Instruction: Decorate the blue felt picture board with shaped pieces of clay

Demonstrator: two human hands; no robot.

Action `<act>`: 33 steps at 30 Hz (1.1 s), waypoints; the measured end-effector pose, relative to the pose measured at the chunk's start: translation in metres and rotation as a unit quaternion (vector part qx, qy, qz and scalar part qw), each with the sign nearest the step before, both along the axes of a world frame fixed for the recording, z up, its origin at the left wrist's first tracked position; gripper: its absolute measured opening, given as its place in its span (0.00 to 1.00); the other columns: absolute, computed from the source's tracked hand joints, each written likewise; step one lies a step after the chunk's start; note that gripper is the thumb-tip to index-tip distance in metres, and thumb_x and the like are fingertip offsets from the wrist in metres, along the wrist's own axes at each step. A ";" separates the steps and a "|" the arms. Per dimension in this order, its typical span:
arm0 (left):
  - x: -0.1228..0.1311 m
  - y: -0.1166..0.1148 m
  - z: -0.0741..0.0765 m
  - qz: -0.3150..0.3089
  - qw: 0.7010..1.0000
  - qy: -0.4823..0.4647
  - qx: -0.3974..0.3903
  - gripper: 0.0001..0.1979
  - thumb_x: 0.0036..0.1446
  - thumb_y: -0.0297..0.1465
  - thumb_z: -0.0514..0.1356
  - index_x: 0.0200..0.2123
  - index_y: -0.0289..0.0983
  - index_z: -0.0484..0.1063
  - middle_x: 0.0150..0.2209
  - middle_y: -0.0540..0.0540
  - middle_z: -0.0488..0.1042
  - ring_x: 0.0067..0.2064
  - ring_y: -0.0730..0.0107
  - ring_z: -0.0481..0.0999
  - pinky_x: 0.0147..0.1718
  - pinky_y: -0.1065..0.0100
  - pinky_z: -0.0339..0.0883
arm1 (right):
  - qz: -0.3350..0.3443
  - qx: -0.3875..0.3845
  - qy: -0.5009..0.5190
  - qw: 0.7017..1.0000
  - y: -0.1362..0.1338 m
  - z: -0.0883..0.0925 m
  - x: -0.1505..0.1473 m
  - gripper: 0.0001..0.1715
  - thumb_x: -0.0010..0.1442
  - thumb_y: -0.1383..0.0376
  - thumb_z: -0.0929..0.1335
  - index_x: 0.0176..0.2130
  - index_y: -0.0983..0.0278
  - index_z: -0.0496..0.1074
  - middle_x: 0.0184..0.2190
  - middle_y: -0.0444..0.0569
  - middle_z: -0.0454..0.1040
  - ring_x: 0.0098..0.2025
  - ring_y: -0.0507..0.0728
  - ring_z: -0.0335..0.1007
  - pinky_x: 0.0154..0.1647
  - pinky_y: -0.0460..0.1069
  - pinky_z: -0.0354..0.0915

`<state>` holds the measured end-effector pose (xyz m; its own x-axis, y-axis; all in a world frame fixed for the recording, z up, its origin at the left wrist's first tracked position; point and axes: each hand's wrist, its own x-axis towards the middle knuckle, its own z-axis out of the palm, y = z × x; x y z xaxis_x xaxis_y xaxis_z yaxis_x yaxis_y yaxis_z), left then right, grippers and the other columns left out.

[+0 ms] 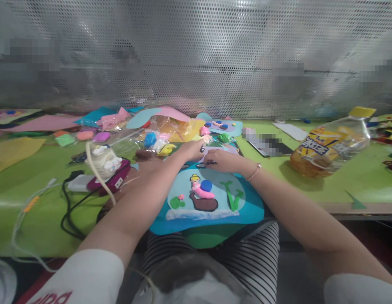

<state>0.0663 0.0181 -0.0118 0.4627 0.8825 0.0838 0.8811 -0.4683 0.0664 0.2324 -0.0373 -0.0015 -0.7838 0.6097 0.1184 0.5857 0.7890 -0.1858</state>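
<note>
My left hand (195,150) and my right hand (225,161) are close together beyond the top edge of a blue card (159,221). Both have bent fingers pressed together over a lilac piece (225,148) on a dark board. What the fingers pinch is too small to make out. On the card's pale blue panel (183,179) is a modelling-clay picture: a pink snail with a blue shell (206,185), a yellow-hatted head, a brown shape (206,204) below it and green plants (233,198). The card lies toward my lap, between my forearms.
Lumps of coloured clay (150,139) and plastic wrapping lie behind my left arm. A purple power strip (115,181) with cables sits at left. A tilted drink bottle (331,145) and a dark phone-like slab (270,145) are at right. A perforated metal panel (196,55) rises behind.
</note>
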 end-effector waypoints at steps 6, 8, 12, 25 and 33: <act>0.001 -0.002 0.001 0.007 1.000 0.001 -0.005 0.22 0.52 0.42 0.57 0.49 0.41 0.63 0.45 0.42 0.75 0.46 0.55 0.74 0.40 0.64 0.65 | -0.012 0.003 -0.005 1.000 -0.002 0.002 -0.001 0.12 0.59 0.68 0.63 0.40 0.68 0.75 0.36 0.54 0.73 0.39 0.56 0.67 0.41 0.50 0.62; 0.001 -0.002 0.001 0.006 1.000 -0.001 -0.003 0.21 0.52 0.42 0.57 0.49 0.42 0.63 0.45 0.42 0.75 0.46 0.56 0.74 0.40 0.64 0.65 | -0.011 0.007 -0.003 1.000 -0.002 0.002 -0.001 0.12 0.59 0.69 0.64 0.40 0.68 0.75 0.36 0.54 0.73 0.38 0.56 0.67 0.42 0.50 0.62; 0.001 -0.003 0.001 0.004 1.000 -0.005 -0.003 0.21 0.52 0.42 0.57 0.49 0.42 0.62 0.45 0.42 0.75 0.46 0.56 0.74 0.39 0.65 0.65 | -0.006 0.007 0.006 1.000 0.000 0.001 -0.001 0.12 0.59 0.70 0.64 0.39 0.66 0.75 0.36 0.53 0.73 0.38 0.55 0.68 0.41 0.49 0.62; 0.000 0.000 0.000 0.003 1.000 0.000 -0.005 0.20 0.52 0.43 0.57 0.47 0.41 0.63 0.43 0.43 0.75 0.45 0.55 0.75 0.37 0.65 0.66 | -0.002 0.008 0.014 1.000 0.002 -0.001 -0.001 0.12 0.59 0.70 0.63 0.39 0.67 0.75 0.36 0.52 0.74 0.37 0.55 0.68 0.42 0.49 0.63; 0.001 -0.003 0.002 0.013 1.000 -0.003 -0.009 0.22 0.52 0.43 0.57 0.49 0.43 0.62 0.46 0.44 0.75 0.47 0.57 0.74 0.41 0.66 0.65 | -0.012 0.002 0.008 1.000 -0.001 0.002 -0.001 0.11 0.59 0.69 0.64 0.38 0.66 0.75 0.36 0.53 0.73 0.37 0.55 0.67 0.40 0.49 0.62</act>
<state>0.0672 0.0148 -0.0101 0.4385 0.8959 0.0710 0.8928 -0.4433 0.0800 0.2310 -0.0383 0.0002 -0.7665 0.6282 0.1337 0.6017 0.7752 -0.1924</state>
